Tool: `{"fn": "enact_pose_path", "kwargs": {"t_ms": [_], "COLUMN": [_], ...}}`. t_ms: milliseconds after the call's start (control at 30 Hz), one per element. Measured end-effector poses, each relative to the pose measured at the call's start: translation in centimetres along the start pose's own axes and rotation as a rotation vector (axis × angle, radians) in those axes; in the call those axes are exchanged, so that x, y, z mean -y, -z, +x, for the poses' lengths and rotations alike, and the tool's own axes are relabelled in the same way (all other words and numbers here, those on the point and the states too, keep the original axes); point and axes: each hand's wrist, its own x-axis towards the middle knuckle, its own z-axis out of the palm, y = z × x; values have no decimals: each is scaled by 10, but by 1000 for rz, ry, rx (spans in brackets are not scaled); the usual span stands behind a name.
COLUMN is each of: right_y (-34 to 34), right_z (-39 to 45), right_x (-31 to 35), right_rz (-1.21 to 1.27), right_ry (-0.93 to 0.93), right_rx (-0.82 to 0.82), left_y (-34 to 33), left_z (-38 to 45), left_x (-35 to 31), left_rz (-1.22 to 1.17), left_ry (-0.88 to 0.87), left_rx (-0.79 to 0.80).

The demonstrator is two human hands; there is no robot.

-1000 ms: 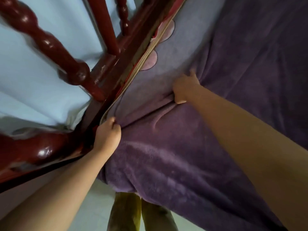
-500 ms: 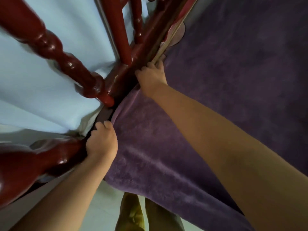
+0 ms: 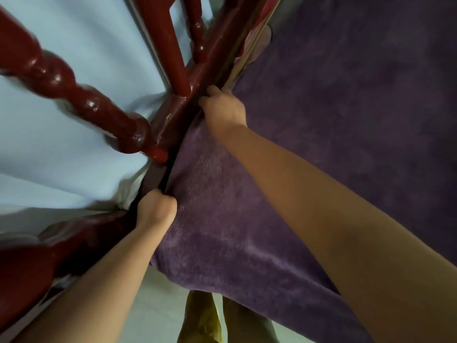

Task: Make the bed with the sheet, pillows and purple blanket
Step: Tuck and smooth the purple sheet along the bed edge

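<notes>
The purple blanket (image 3: 333,125) covers the bed across the right and lower middle of the view, lying smooth up to the red wooden bed frame (image 3: 207,60). My left hand (image 3: 155,210) is fisted on the blanket's edge at the bed corner, against the frame. My right hand (image 3: 223,107) is farther along the same edge, its fingers pushed into the gap between blanket and frame. A strip of pink and pale sheet (image 3: 254,38) shows past the blanket near the top. No pillows are in view.
Turned red spindles (image 3: 81,95) of the frame cross the left side, with pale blue cloth (image 3: 61,149) behind them. Below are a light floor (image 3: 153,313) and my legs in yellow-green trousers (image 3: 200,318).
My right hand moved from the middle of the blanket to its edge at the frame. The blanket now covers the lavender patch and its folds are gone. My left hand kept its grip.
</notes>
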Motion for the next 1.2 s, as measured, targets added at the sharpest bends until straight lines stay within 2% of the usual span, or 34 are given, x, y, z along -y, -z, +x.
{"fn": "enact_pose_path", "kwargs": {"t_ms": [100, 167, 233, 333, 400, 533, 667, 767, 900, 1200], "right_y": [-15, -29, -39, -37, -31, -13, -1, 10, 28, 60], "right_z": [-1, -5, -10, -22, -32, -50, -59, -59, -54, -7], "right_x": [-2, -12, -22, -34, -44, -81, -120, -152, -189, -249], "right_rz": [47, 55, 96, 190, 190, 135, 138, 168, 161, 190], "right_ry": [-17, 39, 112, 175, 197, 138, 39, -41, -112, -278], "right_rx": [106, 234, 294, 241, 163, 73, 14, 30, 38, 59], "left_y": [-4, -8, -10, -9, -5, 2, -1, -10, -21, -6], "left_z": [-4, -1, 5, 7, 2, -1, -5, -10, -2, 47], "left_x": [6, 11, 12, 8, 2, -26, -67, -105, -149, -264], "left_rz": [226, 445, 645, 870, 925, 818, 740, 639, 538, 383], "left_ry": [-247, -342, -394, -488, -527, -539, -647, -581, -611, -637], "left_rx": [-166, -201, -211, -205, -195, -266, -283, -231, -261, -189]}}
